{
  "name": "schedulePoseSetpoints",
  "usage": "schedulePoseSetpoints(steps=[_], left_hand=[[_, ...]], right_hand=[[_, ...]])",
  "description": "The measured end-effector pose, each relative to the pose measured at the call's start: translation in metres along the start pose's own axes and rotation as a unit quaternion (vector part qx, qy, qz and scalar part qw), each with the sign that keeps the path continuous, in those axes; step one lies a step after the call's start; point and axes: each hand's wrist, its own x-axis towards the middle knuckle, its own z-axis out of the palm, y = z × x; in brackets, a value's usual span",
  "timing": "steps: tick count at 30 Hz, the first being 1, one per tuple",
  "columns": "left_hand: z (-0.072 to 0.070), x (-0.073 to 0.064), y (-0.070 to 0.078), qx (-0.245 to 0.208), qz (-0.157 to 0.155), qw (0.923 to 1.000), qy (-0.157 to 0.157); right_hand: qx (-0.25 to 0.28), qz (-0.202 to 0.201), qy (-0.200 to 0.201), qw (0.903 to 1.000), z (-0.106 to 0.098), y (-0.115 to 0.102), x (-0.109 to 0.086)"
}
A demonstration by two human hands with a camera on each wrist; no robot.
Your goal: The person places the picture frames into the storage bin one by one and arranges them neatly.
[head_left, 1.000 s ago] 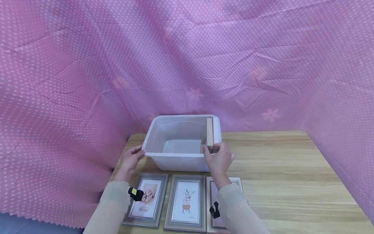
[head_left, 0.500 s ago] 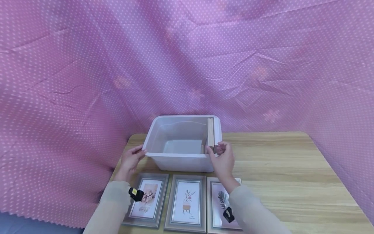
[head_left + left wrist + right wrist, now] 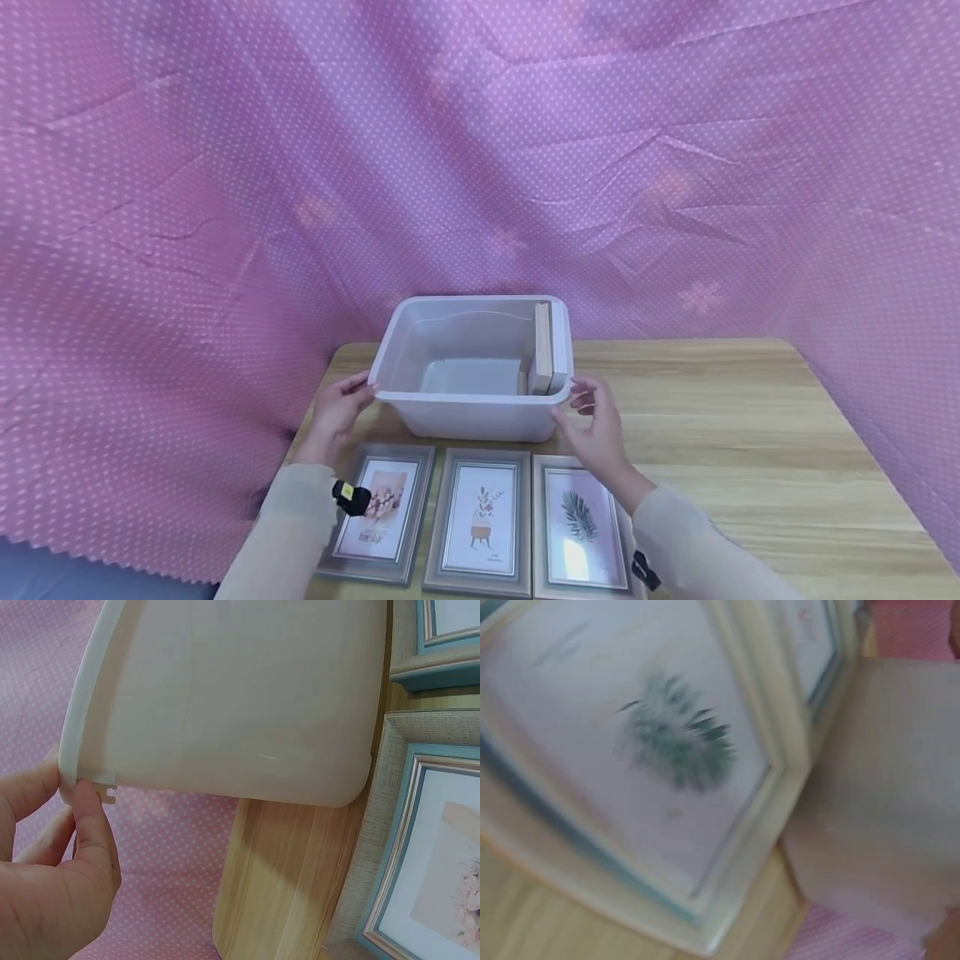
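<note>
My left hand point(image 3: 336, 414) pinches the rim of a white plastic bin point(image 3: 457, 417) at its near left corner. The left wrist view shows thumb and fingers on either side of that rim. At the near right corner is my right hand point(image 3: 597, 429), thumb and fingers apart, with nothing held between them. Whether it touches the rim I cannot tell. Inside the bin, a thin beige-edged slab point(image 3: 543, 346) stands upright along the right wall, seen edge-on. Its face is hidden.
Three picture frames lie face up before the bin: a flower-photo frame point(image 3: 378, 508), a potted-plant frame point(image 3: 480, 521) and a leaf-print frame point(image 3: 581, 521). The wooden table point(image 3: 735, 433) extends right. A pink dotted cloth point(image 3: 480, 167) hangs behind.
My right hand has let go of the slab in the bin and moved right, outside the corner. The leaf-print frame has come into fuller view. My left hand stays on the rim.
</note>
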Motion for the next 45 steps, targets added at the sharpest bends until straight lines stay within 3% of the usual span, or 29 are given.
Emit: schedulePoseSetpoints(steps=[5, 7, 16, 19, 30, 39, 45], left_hand=[[0.001, -0.001, 0.001, 0.004, -0.003, 1.0000, 0.001], [0.001, -0.001, 0.001, 0.006, -0.002, 1.0000, 0.001], [0.002, -0.001, 0.001, 0.009, -0.006, 0.9999, 0.005], [0.002, 0.000, 0.001, 0.010, -0.006, 0.9999, 0.006], [0.002, 0.003, 0.001, 0.010, 0.000, 0.9999, 0.004], [0.004, 0.003, 0.001, -0.012, 0.013, 0.9998, 0.006], [0.004, 0.003, 0.001, -0.023, 0.015, 0.9996, 0.009]], right_hand=[[-0.005, -0.003, -0.050, 0.9987, -0.015, -0.009, -0.009], [-0.009, 0.006, -0.075, 0.9971, -0.020, -0.003, -0.012], [-0.041, 0.089, -0.183, 0.9782, -0.039, 0.064, -0.025], [-0.056, 0.116, -0.208, 0.9696, -0.048, 0.075, -0.028], [-0.135, 0.153, -0.251, 0.9461, -0.069, 0.094, -0.028], [-0.182, 0.180, -0.289, 0.9225, -0.080, 0.097, -0.026], [-0.179, 0.175, -0.295, 0.9220, -0.084, 0.098, -0.026]])
